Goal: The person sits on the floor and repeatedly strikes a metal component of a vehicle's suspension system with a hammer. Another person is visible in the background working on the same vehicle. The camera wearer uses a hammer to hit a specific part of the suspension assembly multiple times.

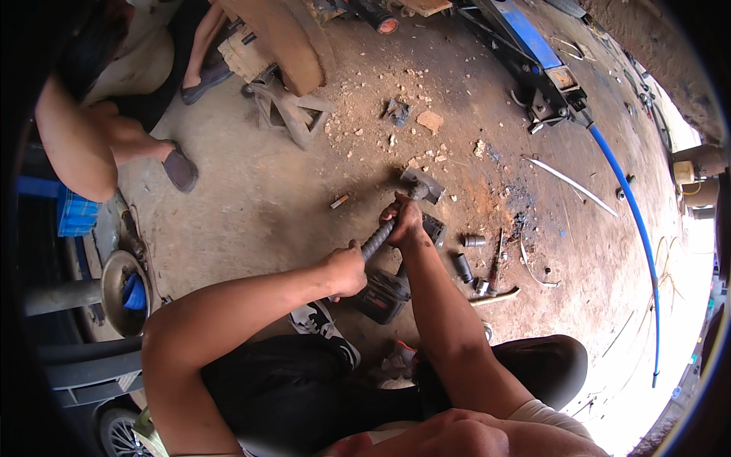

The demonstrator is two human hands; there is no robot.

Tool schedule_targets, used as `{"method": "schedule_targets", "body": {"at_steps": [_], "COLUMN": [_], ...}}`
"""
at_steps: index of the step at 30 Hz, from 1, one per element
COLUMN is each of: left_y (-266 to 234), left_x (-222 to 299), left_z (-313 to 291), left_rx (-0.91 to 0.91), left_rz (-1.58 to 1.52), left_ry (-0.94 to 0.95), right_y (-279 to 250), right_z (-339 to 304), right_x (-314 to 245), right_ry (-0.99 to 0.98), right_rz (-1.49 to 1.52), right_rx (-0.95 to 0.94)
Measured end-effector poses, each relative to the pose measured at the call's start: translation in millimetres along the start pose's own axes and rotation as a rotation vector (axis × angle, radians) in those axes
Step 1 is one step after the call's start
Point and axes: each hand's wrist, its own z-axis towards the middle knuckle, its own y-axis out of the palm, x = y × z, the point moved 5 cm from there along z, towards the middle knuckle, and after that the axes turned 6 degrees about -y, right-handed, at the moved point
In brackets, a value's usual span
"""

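Note:
Both of my hands are closed on a hammer (377,241) with a dark, wrapped-looking handle. My left hand (348,271) grips its lower end, and my right hand (406,218) is wrapped near the steel head (422,185). The hammer slants away from me over the floor; whether its head touches the ground I cannot tell. Under my hands lies a black cordless power tool (383,294) with a battery block, partly hidden by my right forearm. Dark cylindrical sockets (463,268) lie just right of that forearm.
Broken crumbs and a flat tan chunk (430,120) litter the floor ahead. A blue floor jack (533,38) with a long blue handle (640,206) stands far right. A metal stand (293,114) is ahead left, near another person's shoe (180,169). A round metal dish (122,293) is at left.

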Motion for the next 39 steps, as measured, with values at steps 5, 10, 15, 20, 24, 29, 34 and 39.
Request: {"method": "schedule_targets", "body": {"at_steps": [5, 10, 15, 20, 24, 29, 34, 39], "left_y": [0, -1, 2, -7, -6, 9, 10, 21], "left_x": [-2, -1, 0, -1, 9, -1, 7, 17], "left_z": [2, -1, 1, -15, -25, -11, -16, -15], "left_rx": [0.013, 0.025, 0.031, 0.118, 0.148, 0.341, 0.369, 0.348], "left_rz": [-0.019, -0.001, 0.019, 0.009, 0.028, 0.126, 0.089, 0.012], "left_ry": [0.021, 0.038, 0.017, 0.048, 0.08, 0.297, 0.363, 0.383], "right_y": [2, 2, 3, 6, 1, -11, 1, -7], "right_z": [-3, -4, -7, 0, -6, -7, -38, -37], "right_x": [-1, 1, -2, 8, 1, -11, -34, -39], "right_ry": [0.017, 0.013, -0.007, 0.069, 0.003, -0.024, -0.156, -0.12], "right_rz": [0.0, 0.022, -0.009, 0.046, 0.002, 0.073, -0.015, -0.064], "right_rx": [0.026, 0.013, 0.008, -0.069, -0.019, -0.025, 0.023, 0.03]}}
